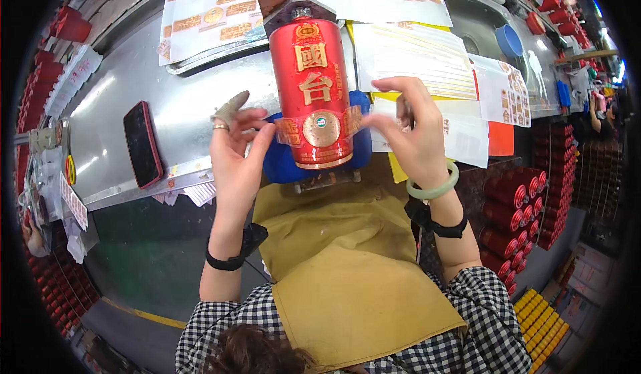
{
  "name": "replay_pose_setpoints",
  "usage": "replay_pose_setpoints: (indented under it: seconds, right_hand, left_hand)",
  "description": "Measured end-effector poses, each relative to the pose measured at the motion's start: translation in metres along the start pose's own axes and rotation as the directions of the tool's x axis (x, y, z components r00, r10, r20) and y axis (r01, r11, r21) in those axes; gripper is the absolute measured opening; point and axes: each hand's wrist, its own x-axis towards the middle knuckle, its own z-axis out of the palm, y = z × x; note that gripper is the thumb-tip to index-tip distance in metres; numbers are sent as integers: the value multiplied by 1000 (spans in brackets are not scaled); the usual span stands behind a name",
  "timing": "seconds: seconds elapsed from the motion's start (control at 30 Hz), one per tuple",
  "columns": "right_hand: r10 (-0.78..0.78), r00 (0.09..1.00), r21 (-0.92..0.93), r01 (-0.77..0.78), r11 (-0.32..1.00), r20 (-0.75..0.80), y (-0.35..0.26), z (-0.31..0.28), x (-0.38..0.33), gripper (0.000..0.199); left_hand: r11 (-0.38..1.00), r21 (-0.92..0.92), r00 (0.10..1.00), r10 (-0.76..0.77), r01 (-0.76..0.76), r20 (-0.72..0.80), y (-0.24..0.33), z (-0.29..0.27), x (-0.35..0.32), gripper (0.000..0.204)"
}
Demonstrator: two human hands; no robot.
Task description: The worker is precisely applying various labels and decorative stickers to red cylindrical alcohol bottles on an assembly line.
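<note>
Shows dark hair (257, 352) nearest the camera, at the lower edge of the frame, beside a mustard apron (360, 294). At center, holds the left hand (236, 152) half open, thumb apart from an index finger in a pale sheath (232, 107), just beside one end of a red-and-gold label band (288, 132). Holds the right hand (422, 132) wider, with a clear gap between thumb and forefinger, thumb tip beside the band's other end; cannot tell touching from hovering at this angle. Leaves ungripped the red bottle (304, 57), lying on a blue cushion (362, 148) at upper center, cap toward the top, band across its lower front. Seems to be at the step of fitting the band; appears to call next for pressing both ends evenly around the curved sides, without creases. Farther out, includes a phone (142, 144) on the metal bench (107, 147) at left, printed sheets (214, 20) at upper left, a blue cup (509, 40) at upper right and stacked red cylinders (504, 217) at right.
</note>
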Motion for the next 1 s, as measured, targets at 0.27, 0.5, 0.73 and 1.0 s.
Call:
replay_pose_setpoints:
  seconds: [0.27,0.5,0.73,1.0]
  right_hand:
    - [-261,963,-92,266,959,66,-11,37,-11,114]
    - [-287,958,-36,287,957,8,-11,43,-8,108]
    - [-337,942,28,337,941,1,-24,32,-2,115]
    - [-318,945,76,312,947,84,-39,17,-2,90]
  left_hand:
    - [721,489,866,465,-491,185,-11,25,-32,83]
    - [718,528,889,402,-454,218,-17,27,-38,79]
    - [658,630,889,443,-412,118,-9,27,-33,100]
    - [835,388,910,413,-392,30,-3,32,-13,109]
